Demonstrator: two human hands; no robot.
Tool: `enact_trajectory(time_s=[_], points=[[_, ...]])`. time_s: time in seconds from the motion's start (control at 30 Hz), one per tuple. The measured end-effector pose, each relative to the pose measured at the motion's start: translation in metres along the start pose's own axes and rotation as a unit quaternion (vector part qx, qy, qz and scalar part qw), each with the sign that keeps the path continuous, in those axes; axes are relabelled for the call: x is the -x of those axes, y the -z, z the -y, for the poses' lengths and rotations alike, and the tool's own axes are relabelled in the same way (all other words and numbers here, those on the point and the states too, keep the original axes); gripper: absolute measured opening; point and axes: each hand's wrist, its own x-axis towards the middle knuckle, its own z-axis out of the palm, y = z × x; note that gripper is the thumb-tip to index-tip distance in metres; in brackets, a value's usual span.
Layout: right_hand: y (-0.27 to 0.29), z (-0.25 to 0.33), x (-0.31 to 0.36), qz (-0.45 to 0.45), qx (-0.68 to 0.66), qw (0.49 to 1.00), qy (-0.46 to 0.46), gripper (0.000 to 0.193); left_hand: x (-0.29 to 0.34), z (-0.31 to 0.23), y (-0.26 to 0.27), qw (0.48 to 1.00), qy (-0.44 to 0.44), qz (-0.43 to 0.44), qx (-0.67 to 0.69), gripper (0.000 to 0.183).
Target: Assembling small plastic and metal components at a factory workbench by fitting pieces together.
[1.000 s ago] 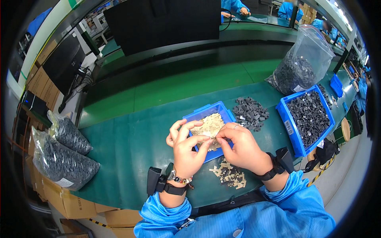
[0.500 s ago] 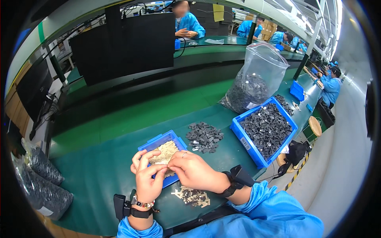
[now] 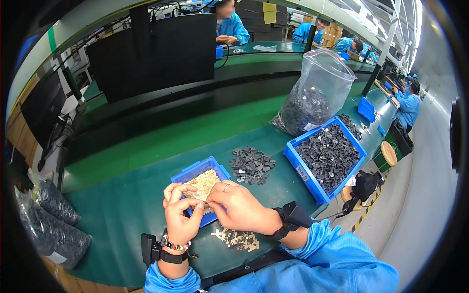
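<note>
Both of my hands meet above a small blue bin [image 3: 181, 177] that holds a heap of flat cream-coloured pieces [image 3: 205, 184]. My left hand [image 3: 183, 210] pinches with thumb and forefinger, its other fingers curled over the bin. Close against it, my right hand [image 3: 239, 205] pinches too, fingertips nearly touching the left ones. Whatever lies between the fingertips is too small and covered to make out. Just below the hands, a loose pile of cream-and-dark pieces [image 3: 238, 240] lies on the green table. Beyond the bin sits a pile of small dark grey pieces [image 3: 252, 165].
A larger blue tray [image 3: 299, 172] full of dark grey parts stands at the right, beside a clear zip bag [image 3: 312, 105] of dark parts. Filled plastic bags [image 3: 61, 239] rest at the far left. A black panel [image 3: 151, 58] rises behind; people in blue work farther off.
My hands stay together over the bin with only slight finger movement. The view has shifted a little. A co-worker across the table has lowered their hands.
</note>
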Motion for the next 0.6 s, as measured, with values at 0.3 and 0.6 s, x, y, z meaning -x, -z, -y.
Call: enact_trajectory(time_s=[0.3,0.6], points=[[0.008,-0.001,-0.003,-0.068,-0.028,0.997,0.008,0.008,-0.002,0.01,0.003,0.996,0.002,-0.028,0.088,0.005],[0.011,-0.015,-0.002,-0.068,-0.028,0.996,0.043,0.016,-0.002,0.005,0.004,0.999,0.002,-0.01,-0.039,0.003]])
